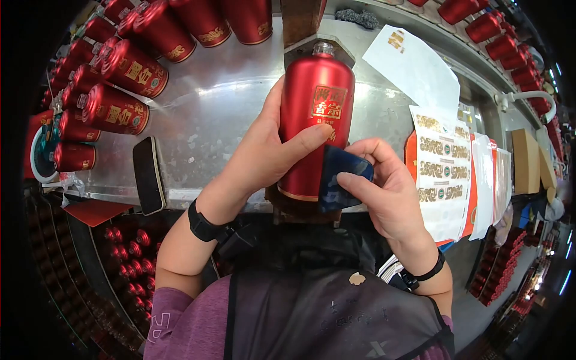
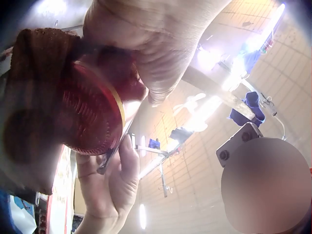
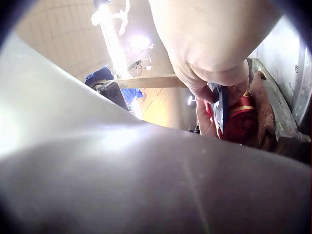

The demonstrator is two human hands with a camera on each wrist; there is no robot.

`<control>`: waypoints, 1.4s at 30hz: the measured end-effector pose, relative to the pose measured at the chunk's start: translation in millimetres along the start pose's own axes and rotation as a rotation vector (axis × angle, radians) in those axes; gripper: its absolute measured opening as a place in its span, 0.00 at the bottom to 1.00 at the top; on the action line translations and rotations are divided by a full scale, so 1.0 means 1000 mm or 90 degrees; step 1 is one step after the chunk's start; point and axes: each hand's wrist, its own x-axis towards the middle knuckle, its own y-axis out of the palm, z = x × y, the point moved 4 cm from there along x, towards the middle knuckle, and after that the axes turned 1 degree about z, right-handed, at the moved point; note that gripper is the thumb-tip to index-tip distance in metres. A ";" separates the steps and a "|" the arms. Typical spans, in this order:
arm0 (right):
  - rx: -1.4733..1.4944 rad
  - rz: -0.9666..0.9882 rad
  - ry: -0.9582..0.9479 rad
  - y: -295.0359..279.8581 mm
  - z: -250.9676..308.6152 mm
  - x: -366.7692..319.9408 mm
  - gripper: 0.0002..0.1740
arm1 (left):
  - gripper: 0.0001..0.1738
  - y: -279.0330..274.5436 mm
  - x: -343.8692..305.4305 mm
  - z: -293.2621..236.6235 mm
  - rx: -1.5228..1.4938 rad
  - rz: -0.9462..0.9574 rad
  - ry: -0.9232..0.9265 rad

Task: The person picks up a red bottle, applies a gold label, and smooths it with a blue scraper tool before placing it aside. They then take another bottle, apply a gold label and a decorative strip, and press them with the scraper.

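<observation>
A red bottle with gold characters and a clear neck lies on its back on a brown padded stand, its neck pointing away. My left hand holds it from the left, thumb laid across its front below the gold square. In my right hand, a flat dark blue scraper is pinched between thumb and fingers, overlapping the bottle's lower right side. From the left wrist view, the bottle's round base faces the camera beside the brown stand. The right wrist view shows the scraper edge-on beside the bottle.
Several red bottles stand at the left of the metal table. A phone lies near its front edge. To the right are a white sheet and sheets of gold stickers. Crated red bottles sit below left.
</observation>
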 end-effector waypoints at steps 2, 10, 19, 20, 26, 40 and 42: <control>0.018 0.005 0.022 0.001 0.000 -0.002 0.18 | 0.47 -0.002 0.000 0.001 0.011 0.002 0.007; 0.026 -0.043 -0.017 -0.013 0.009 0.003 0.16 | 0.46 -0.001 -0.003 0.000 0.037 0.005 0.021; -0.135 -0.065 0.018 -0.025 0.031 0.038 0.18 | 0.37 -0.007 0.000 -0.001 -0.175 0.055 -0.010; -0.191 -0.042 -0.038 -0.023 0.025 0.046 0.24 | 0.38 -0.007 0.001 0.001 -0.174 0.046 -0.015; -0.333 -0.016 -0.091 -0.017 0.022 0.055 0.46 | 0.46 -0.004 -0.002 -0.003 0.012 0.024 0.005; -0.229 0.018 -0.082 -0.017 0.020 0.055 0.45 | 0.47 -0.002 -0.001 0.002 -0.004 -0.001 0.012; -0.226 0.017 -0.088 -0.018 0.020 0.056 0.44 | 0.46 -0.001 -0.001 0.000 -0.025 -0.004 0.005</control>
